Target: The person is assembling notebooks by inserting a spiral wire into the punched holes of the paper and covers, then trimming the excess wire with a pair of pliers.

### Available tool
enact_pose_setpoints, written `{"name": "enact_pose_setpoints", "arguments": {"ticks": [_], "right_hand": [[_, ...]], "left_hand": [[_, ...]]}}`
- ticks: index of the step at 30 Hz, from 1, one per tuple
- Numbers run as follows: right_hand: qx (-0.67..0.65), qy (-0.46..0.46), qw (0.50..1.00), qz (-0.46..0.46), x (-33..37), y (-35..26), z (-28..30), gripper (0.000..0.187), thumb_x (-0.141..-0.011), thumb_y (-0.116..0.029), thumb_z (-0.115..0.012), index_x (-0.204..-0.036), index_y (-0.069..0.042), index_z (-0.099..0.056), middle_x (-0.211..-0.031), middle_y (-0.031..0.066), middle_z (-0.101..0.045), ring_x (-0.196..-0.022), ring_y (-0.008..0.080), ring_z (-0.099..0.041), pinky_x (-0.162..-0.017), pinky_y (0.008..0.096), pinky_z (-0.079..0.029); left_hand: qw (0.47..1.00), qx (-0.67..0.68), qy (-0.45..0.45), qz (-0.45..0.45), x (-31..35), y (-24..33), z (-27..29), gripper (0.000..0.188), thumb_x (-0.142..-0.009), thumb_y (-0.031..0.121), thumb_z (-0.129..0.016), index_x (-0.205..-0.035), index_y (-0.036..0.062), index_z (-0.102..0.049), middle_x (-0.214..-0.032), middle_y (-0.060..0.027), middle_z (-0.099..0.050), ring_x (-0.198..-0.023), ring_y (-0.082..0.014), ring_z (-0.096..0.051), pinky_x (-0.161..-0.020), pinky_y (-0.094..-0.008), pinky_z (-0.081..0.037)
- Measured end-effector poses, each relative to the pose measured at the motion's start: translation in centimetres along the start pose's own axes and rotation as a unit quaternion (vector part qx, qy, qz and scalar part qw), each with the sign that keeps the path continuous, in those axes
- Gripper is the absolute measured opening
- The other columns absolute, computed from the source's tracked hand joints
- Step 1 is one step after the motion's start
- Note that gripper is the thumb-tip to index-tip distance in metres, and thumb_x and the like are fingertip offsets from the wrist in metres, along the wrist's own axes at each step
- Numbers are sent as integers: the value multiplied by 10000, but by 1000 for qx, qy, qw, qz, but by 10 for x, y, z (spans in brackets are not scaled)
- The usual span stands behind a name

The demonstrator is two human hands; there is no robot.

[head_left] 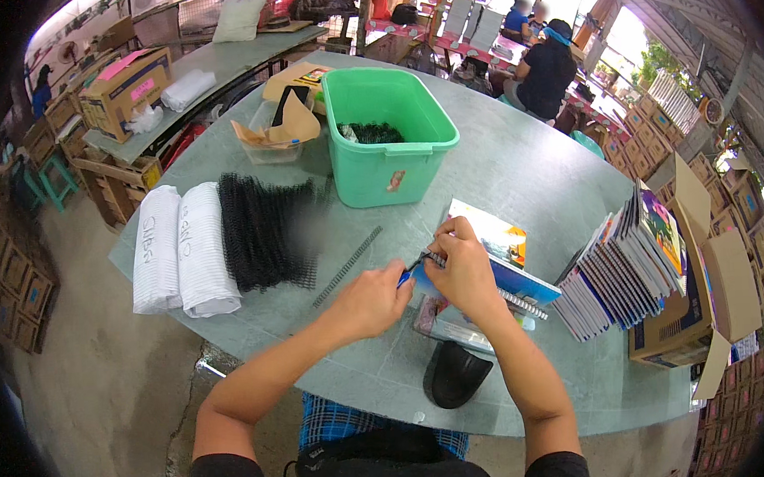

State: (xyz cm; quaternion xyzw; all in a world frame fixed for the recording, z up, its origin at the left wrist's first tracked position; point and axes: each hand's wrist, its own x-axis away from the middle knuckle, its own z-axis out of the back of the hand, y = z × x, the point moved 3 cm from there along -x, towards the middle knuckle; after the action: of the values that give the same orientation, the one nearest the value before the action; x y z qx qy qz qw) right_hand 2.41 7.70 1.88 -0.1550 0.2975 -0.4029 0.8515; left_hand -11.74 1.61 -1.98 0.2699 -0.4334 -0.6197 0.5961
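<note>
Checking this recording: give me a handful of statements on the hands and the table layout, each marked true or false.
1. The left hand holds a blue-handled tool. True.
2. The right hand lies flat on the table. False: it grips a blue spiral-bound book near one end of its bound edge.
3. The green bin stands upside down. False: it stands upright, with dark coils inside.
4. A single loose coil lies on the table. True.
5. The stacked books are left of the white bundles. False: they are on the right, beside an open cardboard box.
</note>
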Motion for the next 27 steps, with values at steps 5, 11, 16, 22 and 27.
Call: {"name": "enact_pose_setpoints", "arguments": {"ticks": [5, 11, 16, 22, 27], "right_hand": [[-1, -15, 999, 34, -42, -7, 27, 314, -669, -118, -746, -956, -27, -661, -1023, 151, -528, -889, 298, -587, -755, 377, -490], [58, 91, 984, 142, -100, -17, 87, 402, -777, -239, -694, -1143, -98, -608, -1258, 176, -512, -1088, 306, -547, -859, 405, -480], [285, -8, 955, 83, 49, 2, 28, 621, -724, -353, -712, -1248, -100, -497, -1353, 164, -418, -1265, 353, -372, -1015, 462, -332], [221, -80, 946, 226, 84, 20, 30, 345, -760, -137, -638, -1088, -42, -587, -1076, 115, -567, -1036, 297, -534, -883, 419, -428], [96, 259, 960, 50, 25, 32, 254, 240, -751, -23, -650, -985, -41, -600, -885, 70, -572, -749, 170, -568, -700, 309, -456]], "left_hand": [[991, -8, 79, -107, 0, -20, -8, 443, -861, 370, -575, -1120, 13, -534, -846, -163, -572, -840, -275, -599, -723, -382, -467], [967, -76, 125, -209, -9, -57, -13, 446, -829, 337, -607, -1141, 27, -538, -926, -170, -598, -847, -328, -577, -759, -384, -455], [966, -145, 175, -125, -1, -81, -33, 370, -791, 235, -629, -1088, 26, -555, -971, -178, -579, -896, -362, -554, -775, -418, -443], [917, -242, 253, -193, -21, -96, -51, 422, -682, 165, -684, -1072, 73, -550, -960, -128, -549, -950, -325, -500, -841, -442, -377], [884, -325, 244, -233, -14, -95, -58, 482, -610, 148, -700, -1063, 81, -549, -960, -109, -521, -963, -312, -466, -861, -440, -343]]}}
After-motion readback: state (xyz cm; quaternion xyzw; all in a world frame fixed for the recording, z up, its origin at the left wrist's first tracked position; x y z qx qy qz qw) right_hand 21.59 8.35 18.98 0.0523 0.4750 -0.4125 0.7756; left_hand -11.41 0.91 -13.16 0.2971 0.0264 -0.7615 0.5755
